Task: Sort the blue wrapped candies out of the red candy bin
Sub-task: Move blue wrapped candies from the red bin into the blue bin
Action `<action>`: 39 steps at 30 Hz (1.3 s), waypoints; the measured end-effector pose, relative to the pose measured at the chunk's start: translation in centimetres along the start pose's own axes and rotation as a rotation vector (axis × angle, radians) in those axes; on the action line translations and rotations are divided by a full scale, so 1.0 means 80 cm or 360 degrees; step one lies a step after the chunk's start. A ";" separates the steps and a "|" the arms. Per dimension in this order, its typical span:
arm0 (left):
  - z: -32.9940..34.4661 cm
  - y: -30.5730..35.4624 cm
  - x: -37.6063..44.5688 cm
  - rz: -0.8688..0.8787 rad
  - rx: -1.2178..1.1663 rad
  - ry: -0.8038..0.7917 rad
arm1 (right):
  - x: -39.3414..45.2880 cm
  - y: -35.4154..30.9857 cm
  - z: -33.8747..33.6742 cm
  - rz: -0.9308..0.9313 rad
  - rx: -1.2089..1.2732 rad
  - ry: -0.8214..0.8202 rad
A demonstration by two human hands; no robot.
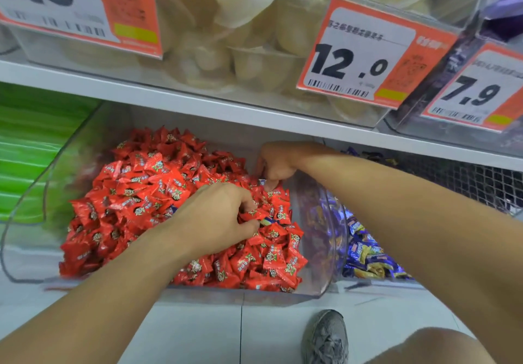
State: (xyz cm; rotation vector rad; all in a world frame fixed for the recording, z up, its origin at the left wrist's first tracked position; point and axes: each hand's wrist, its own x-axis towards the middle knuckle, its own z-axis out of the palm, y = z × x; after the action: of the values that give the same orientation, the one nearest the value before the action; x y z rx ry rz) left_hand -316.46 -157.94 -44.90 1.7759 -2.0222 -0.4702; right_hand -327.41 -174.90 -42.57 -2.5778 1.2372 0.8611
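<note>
A clear plastic bin (93, 134) on the low shelf is heaped with red wrapped candies (141, 182). My left hand (218, 216) lies on the heap near the middle, fingers curled, pinching a blue wrapped candy (268, 221) at its fingertips. My right hand (276, 165) reaches to the back right of the heap and pinches another blue wrapped candy (262, 182) between thumb and fingers. Most of both blue candies is hidden by fingers and red wrappers.
To the right stands a clear bin of blue and yellow wrapped candies (365, 253). Green packs (31, 151) fill the left. A white shelf edge (198, 106) with price tags (365, 55) hangs just above. My shoe (325, 338) is on the tiled floor.
</note>
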 end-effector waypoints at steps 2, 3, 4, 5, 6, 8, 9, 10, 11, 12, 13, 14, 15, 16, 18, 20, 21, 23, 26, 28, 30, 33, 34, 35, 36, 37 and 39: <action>0.000 0.003 -0.002 -0.0042 0.0015 0.0024 | -0.004 0.001 -0.001 -0.0032 -0.0061 -0.0015; -0.002 0.005 -0.003 -0.0073 0.0023 0.0035 | -0.007 0.001 -0.001 -0.0050 -0.0103 0.0011; -0.004 0.006 -0.003 -0.0103 0.0035 0.0044 | -0.012 0.001 -0.001 -0.0070 -0.0126 0.0067; -0.007 0.007 -0.004 -0.0119 0.0056 0.0064 | -0.017 0.000 -0.001 -0.0093 -0.0128 0.0152; -0.011 0.008 -0.004 -0.0122 0.0092 0.0090 | -0.024 -0.001 -0.001 -0.0109 -0.0106 0.0246; -0.017 0.009 -0.006 -0.0102 0.0215 0.0145 | -0.038 -0.006 0.001 -0.0171 0.0017 0.0416; -0.019 0.009 -0.007 -0.0090 0.0306 0.0158 | -0.046 -0.008 0.004 -0.0222 0.0098 0.0457; -0.022 0.008 -0.007 -0.0083 0.0405 0.0146 | -0.054 -0.011 0.005 -0.0283 0.0165 0.0456; -0.024 0.008 -0.009 -0.0084 0.0482 0.0110 | -0.064 -0.014 0.007 -0.0337 0.0202 0.0403; -0.026 0.008 -0.009 -0.0095 0.0524 0.0063 | -0.075 -0.016 0.008 -0.0368 0.0202 0.0311; -0.028 0.007 -0.010 -0.0110 0.0543 0.0025 | -0.086 -0.017 0.009 -0.0364 0.0158 0.0200; -0.029 0.007 -0.011 -0.0127 0.0564 -0.0007 | -0.097 -0.019 0.009 -0.0344 0.0092 0.0117; -0.030 0.008 -0.011 -0.0135 0.0587 -0.0030 | -0.106 -0.021 0.009 -0.0327 0.0020 0.0073; -0.031 0.009 -0.012 -0.0131 0.0608 -0.0045 | -0.112 -0.023 0.010 -0.0336 -0.0041 0.0069; -0.031 0.011 -0.013 -0.0088 0.0630 -0.0050 | -0.117 -0.028 0.014 -0.0378 -0.0078 0.0083; -0.031 0.014 -0.013 0.0017 0.0600 -0.0005 | -0.117 -0.034 0.021 -0.0406 -0.0037 0.0034; -0.030 0.015 -0.013 0.0091 0.0548 0.0039 | -0.114 -0.036 0.026 -0.0394 -0.0009 0.0007; -0.028 0.019 -0.013 0.0238 0.0395 0.0132 | -0.110 -0.038 0.034 -0.0354 0.0079 0.0030; -0.022 0.024 -0.016 0.0229 0.0207 0.0118 | -0.117 -0.039 0.036 -0.0347 0.0149 0.0129; -0.018 0.024 -0.016 0.0109 0.0256 -0.0079 | -0.128 -0.035 0.035 -0.0345 0.0041 0.0186; -0.017 0.022 -0.016 0.0024 0.0357 -0.0222 | -0.137 -0.028 0.036 -0.0318 -0.0058 0.0341; -0.017 0.024 -0.013 -0.0023 0.0471 -0.0350 | -0.149 -0.016 0.037 -0.0280 -0.0026 0.0806; -0.017 0.025 -0.012 -0.0031 0.0504 -0.0402 | -0.155 -0.012 0.037 -0.0277 0.0051 0.0901; -0.019 0.026 -0.010 -0.0040 0.0536 -0.0461 | -0.162 -0.009 0.038 -0.0280 0.0155 0.0963; -0.021 0.027 -0.008 -0.0056 0.0560 -0.0528 | -0.170 -0.008 0.039 -0.0294 0.0289 0.1025; -0.023 0.027 -0.006 -0.0082 0.0563 -0.0583 | -0.179 -0.007 0.044 -0.0306 0.0431 0.1099; -0.023 0.031 -0.003 -0.0167 0.0463 -0.0622 | -0.197 -0.008 0.057 -0.0312 0.0676 0.1277</action>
State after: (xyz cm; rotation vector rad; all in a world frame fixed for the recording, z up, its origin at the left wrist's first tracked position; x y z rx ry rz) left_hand -317.63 -157.32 -42.12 2.1040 -2.3685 -0.6224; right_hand -336.66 -162.28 -37.54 -2.6517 1.1059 -0.4923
